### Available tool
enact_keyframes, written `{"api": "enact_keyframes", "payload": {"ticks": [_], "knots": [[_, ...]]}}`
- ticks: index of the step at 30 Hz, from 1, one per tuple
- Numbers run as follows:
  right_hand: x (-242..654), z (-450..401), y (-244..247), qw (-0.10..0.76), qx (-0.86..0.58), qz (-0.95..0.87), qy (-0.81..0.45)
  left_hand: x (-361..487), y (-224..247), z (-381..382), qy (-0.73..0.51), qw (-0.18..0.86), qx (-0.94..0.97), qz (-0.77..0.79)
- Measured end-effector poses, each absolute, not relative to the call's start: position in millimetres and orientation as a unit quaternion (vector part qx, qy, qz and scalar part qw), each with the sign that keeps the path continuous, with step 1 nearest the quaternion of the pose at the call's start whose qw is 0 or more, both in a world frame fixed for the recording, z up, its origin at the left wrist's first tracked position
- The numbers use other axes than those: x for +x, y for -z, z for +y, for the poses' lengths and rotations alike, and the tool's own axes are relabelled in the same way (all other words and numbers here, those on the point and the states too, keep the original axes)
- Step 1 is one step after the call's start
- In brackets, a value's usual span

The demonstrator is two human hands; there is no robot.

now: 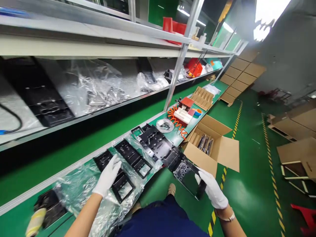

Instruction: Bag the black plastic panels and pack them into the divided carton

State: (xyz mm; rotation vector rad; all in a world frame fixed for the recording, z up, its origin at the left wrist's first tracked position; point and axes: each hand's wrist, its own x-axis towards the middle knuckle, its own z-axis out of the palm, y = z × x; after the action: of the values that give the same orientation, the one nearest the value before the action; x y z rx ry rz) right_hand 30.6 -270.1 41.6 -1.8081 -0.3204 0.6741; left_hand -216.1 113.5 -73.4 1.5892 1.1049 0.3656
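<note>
The outstretched right hand (214, 191) grips a black panel (183, 171) by its end — the left hand (108, 177) reaches over a black frame (121, 181), grip unclear.

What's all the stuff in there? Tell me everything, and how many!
Bench: 1, green, centre
Held panel: 1, black, by bench edge
Bench panels: 2, black, lower centre
Other parts: several, black, farther along bench
Sheeting: uncounted, clear, around bench panels
Coiled hose: 1, orange, far bench
Open box: 1, brown, right of bench
Wrapped parts: several, dark, inside it
Stacked boxes: many, brown, far end
Shelves: at least 2, pale, upper left
Bags: several, clear, lower shelf
Bin: 1, red, upper shelf
Floor stripes: 2, yellow and black, right
Shoes: at least 1, tan, below bench
Left hand: 1, white-gloved, at nearer bench panel
Right hand: 1, white-gloved, gripping held panel
</note>
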Motion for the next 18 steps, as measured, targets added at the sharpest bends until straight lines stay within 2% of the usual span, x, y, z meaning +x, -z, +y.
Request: {"api": "enact_keyframes", "payload": {"ticks": [2,4,7,10,18], "knots": [[57.8,-283.1,-49.8,0.558,-0.763,-0.164,-0.282,-176.2,38.4,80.9,-0.216,0.678,0.603,0.361],[89.7,-297.8,-57.8,0.549,-0.757,-0.202,-0.292,-133.6,2.1,46.2,-0.249,0.742,0.544,0.302],[143.7,-323.0,-66.1,0.547,-0.744,-0.238,-0.301,-76.7,-39.4,2.2,-0.344,0.735,0.495,0.31],[197.4,-348.6,-68.6,0.547,-0.739,-0.242,-0.31,-41.7,-56.3,-30.2,-0.432,0.7,0.47,0.32],[288.0,-373.9,-71.6,0.559,-0.715,-0.237,-0.347,-2.0,-69.9,-88.4,-0.446,0.669,0.479,0.351]]}}
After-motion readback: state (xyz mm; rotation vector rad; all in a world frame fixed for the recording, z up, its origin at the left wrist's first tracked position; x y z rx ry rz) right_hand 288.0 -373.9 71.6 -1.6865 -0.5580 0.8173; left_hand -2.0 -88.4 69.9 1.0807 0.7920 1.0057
